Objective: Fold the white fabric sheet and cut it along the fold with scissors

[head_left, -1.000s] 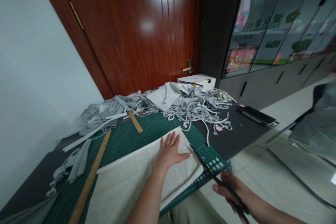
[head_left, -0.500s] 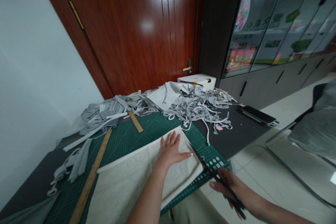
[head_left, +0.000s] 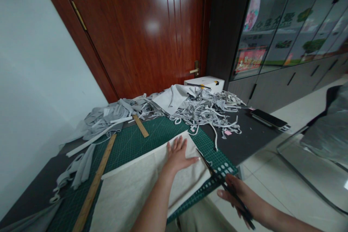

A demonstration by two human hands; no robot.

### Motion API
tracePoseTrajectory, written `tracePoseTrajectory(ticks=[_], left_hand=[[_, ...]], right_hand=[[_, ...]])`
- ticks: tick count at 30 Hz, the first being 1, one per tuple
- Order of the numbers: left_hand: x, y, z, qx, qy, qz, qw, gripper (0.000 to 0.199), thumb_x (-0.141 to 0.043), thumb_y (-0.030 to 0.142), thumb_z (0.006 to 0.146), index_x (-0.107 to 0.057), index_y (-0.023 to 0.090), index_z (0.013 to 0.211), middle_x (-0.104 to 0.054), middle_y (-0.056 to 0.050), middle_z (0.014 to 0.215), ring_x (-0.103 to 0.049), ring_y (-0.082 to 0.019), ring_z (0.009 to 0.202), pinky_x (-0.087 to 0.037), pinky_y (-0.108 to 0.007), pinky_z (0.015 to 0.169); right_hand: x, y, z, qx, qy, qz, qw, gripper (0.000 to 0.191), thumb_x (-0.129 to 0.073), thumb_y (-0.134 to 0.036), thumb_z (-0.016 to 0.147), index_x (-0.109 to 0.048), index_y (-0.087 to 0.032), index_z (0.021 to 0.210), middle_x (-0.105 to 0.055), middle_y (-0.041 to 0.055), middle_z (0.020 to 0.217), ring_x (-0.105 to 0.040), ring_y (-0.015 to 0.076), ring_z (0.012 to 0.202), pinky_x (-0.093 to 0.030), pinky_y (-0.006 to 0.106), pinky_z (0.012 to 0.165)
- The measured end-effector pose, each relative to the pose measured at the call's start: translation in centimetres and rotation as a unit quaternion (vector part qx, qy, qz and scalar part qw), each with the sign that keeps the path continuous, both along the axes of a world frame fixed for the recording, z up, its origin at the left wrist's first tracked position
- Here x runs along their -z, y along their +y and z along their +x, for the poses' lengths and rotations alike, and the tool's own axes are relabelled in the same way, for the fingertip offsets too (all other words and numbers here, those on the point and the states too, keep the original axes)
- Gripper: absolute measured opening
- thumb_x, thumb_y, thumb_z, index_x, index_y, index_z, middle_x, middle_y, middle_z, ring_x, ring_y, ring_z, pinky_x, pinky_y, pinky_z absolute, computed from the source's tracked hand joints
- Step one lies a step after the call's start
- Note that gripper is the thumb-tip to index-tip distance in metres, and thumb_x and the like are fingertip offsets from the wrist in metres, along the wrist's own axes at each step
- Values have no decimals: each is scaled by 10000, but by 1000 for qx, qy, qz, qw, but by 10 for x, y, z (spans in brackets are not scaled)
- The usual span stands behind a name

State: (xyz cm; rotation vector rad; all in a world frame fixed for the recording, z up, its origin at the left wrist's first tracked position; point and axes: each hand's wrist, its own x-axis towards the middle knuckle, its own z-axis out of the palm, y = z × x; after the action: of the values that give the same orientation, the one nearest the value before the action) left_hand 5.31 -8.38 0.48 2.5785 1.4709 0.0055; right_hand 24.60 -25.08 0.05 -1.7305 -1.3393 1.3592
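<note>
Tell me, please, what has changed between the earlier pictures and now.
The right hand has shifted slightly forward and to the left, and the handles of the black scissors it holds have come closer together. Nothing was newly grasped or released. The left hand stays flat on the pale cloth; the green mat and scrap heap look unchanged.

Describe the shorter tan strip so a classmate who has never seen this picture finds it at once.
On the dark table, find the green cutting mat; look beyond the cloth under the left hand, to the mat's far edge. The shorter tan strip lies there, one end by the pale scraps. It is far shorter than its lookalike, the longer tan strip to its left.
</note>
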Motion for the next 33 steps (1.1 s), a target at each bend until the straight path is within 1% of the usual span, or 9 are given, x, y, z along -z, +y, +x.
tracePoseTrajectory(ticks=[3, 6, 9, 11, 13, 16, 21, 26, 33], left_hand=[[2, -1, 1, -8, -2, 35, 999, 631, -237, 539, 930, -269, 213, 1469, -170, -70, 1554, -133, -267, 1426, -48, -571, 1121], [1, -1, 5, -8, -4, 85, 996, 509, -271, 345, 952, -359, 189, 1428, -294, -83, 1519, -260, -260, 1384, -162, -501, 1125], [-7, 6, 10, 9, 3, 101, 995, 477, -407, 326, 912, -475, 127, 1340, -444, -148, 1405, -404, -294, 1273, -326, -426, 1043], [-15, 14, 13, 19, 5, 101, 995, 432, -514, 352, 863, -575, 117, 1220, -535, -161, 1276, -477, -307, 1173, -382, -408, 983], [-20, 22, 14, 24, 1, 108, 994, 355, -565, 364, 835, -637, 129, 1091, -576, -145, 1168, -505, -302, 1102, -403, -399, 949], [-20, 26, 14, 25, -19, 136, 990, 282, -522, 339, 869, -637, 151, 1045, -563, -116, 1135, -486, -285, 1084, -400, -396, 946], [-4, 21, 12, 9, -56, 175, 983, 282, -432, 289, 915, -572, 154, 1118, -513, -122, 1179, -466, -267, 1106, -388, -408, 965], [7, 26, 11, 31, -77, 181, 980, 331, -420, 261, 916, -535, 137, 1200, -492, -127, 1266, -445, -241, 1196, -346, -360, 1037], [14, 31, 11, 30, -92, 177, 979, 410, -399, 264, 909, -489, 111, 1279, -483, -153, 1340, -423, -251, 1267, -330, -386, 1070]], right_hand=[[-6, -1, -1, 2, 8, -7, 1000, 518, -593, -661, 632, -370, -221, 791, -451, -91, 570, -436, 46, 393, -371, 176, 338], [-15, -1, -1, 20, 33, -12, 999, 552, -621, -675, 592, -384, -221, 797, -427, -102, 543, -418, 44, 398, -365, 171, 341], [-23, -1, 0, 37, 67, -28, 997, 581, -626, -701, 575, -381, -223, 795, -410, -108, 531, -398, 40, 415, -357, 159, 346], [-27, -1, 0, 38, 81, -44, 995, 601, -617, -729, 569, -364, -229, 785, -410, -107, 527, -399, 43, 416, -335, 152, 328], [-29, 0, 0, 32, 89, -57, 994, 618, -609, -750, 563, -351, -235, 788, -411, -111, 511, -399, 48, 402, -309, 149, 307], [-28, 2, 1, 29, 92, -58, 994, 623, -624, -743, 561, -347, -235, 795, -398, -125, 481, -372, 36, 382, -317, 142, 315], [-24, 6, 0, 25, 105, -64, 992, 620, -597, -761, 585, -325, -242, 789, -414, -132, 470, -361, 33, 352, -313, 140, 290], [-26, 13, 1, 4, 105, -62, 993, 606, -597, -751, 605, -320, -243, 784, -437, -130, 457, -374, 45, 338, -344, 153, 264], [-22, 29, 1, -13, 68, -38, 997, 555, -597, -716, 647, -349, -228, 734, -437, -119, 446, -399, 43, 314, -315, 144, 253]])
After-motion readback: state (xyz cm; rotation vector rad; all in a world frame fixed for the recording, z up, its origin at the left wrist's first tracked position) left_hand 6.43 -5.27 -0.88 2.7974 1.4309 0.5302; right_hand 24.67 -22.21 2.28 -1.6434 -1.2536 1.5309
